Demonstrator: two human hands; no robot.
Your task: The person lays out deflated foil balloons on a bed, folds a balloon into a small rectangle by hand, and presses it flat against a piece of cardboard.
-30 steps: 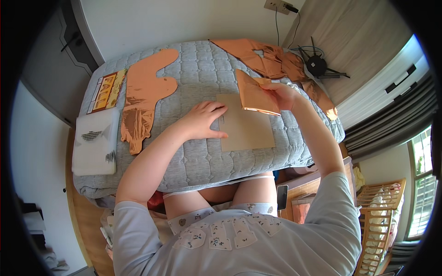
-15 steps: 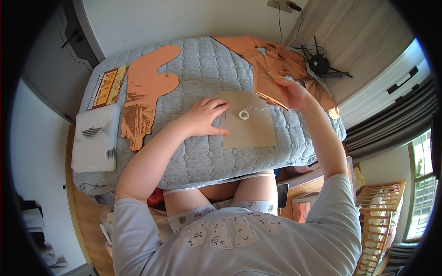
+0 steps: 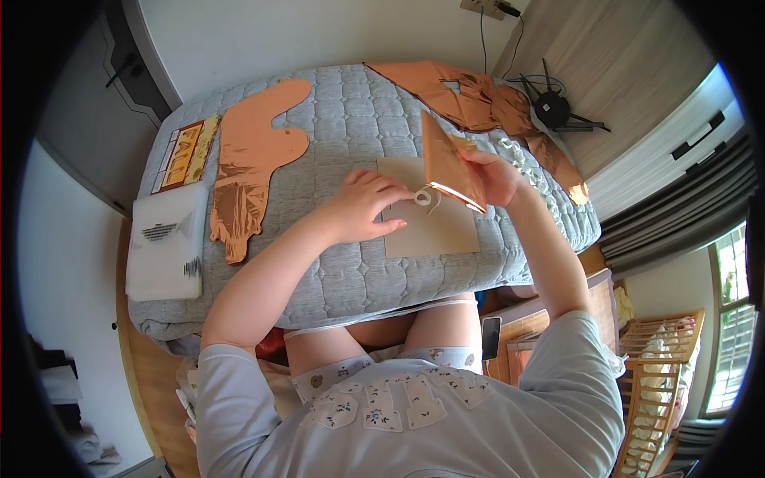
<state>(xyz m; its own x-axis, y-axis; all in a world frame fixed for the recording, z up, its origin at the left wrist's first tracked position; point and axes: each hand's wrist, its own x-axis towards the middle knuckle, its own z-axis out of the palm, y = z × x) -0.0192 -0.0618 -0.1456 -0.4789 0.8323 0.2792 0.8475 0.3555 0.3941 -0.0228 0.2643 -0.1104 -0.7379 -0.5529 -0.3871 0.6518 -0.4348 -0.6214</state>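
Observation:
My right hand (image 3: 497,178) grips a folded flat sheet of shiny copper-coloured foil (image 3: 446,163), tilted above the bed. Its lower edge catches bright light. Beneath it lies a square beige board (image 3: 434,237), partly covered by the foil. A small white ring of ribbon or string (image 3: 422,198) rests on the board. My left hand (image 3: 358,207) reaches over the board's left side, fingers apart. Its index fingertip is at the ring; whether they touch I cannot tell.
A flat copper foil balloon (image 3: 253,143) lies at the left of the quilted bed (image 3: 335,275), beside a printed card (image 3: 185,155) and a white plastic-wrapped pack (image 3: 165,247). Crumpled copper foil (image 3: 426,84), white curled pieces (image 3: 532,171) and a black router (image 3: 551,109) lie at the right.
My right hand has brought the folded foil leftward over the board and tilted it more upright. White curled pieces now show behind it. My left fingertips have moved right to the white ring.

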